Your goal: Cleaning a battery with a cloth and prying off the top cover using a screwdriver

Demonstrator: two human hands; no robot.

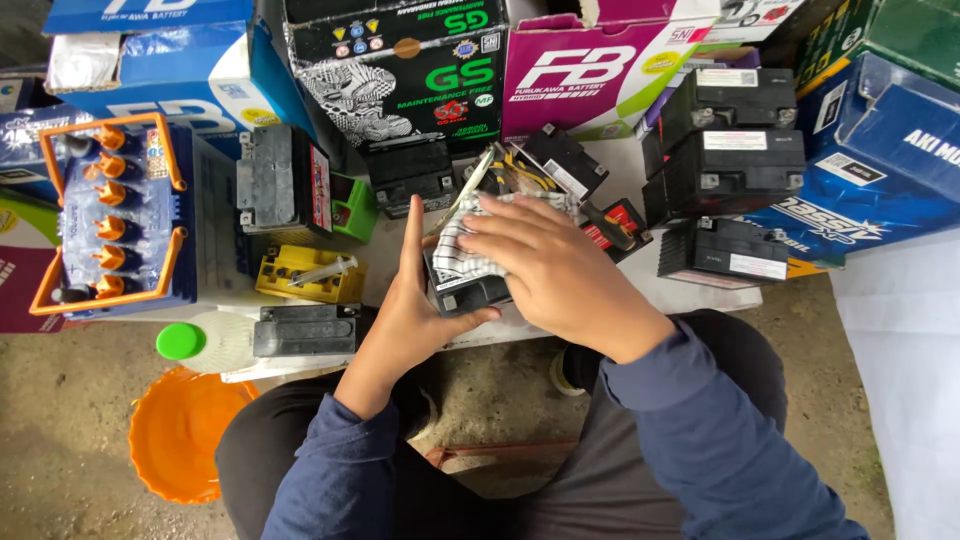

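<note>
A small black battery (468, 293) stands at the near edge of a low white table (690, 295). My left hand (410, 300) grips its left side, thumb under its front. My right hand (560, 270) presses a white checked cloth (462, 248) flat on top of the battery. The cloth covers most of the battery's top face. Both sleeves are dark blue.
Black batteries are stacked at right (725, 150), with more behind (410, 170) and at left (283, 180). Also here: a blue battery with orange caps (120, 220), a yellow tray with a syringe (310, 272), a white bottle with a green cap (200, 342), an orange bowl (180, 430) and cardboard boxes.
</note>
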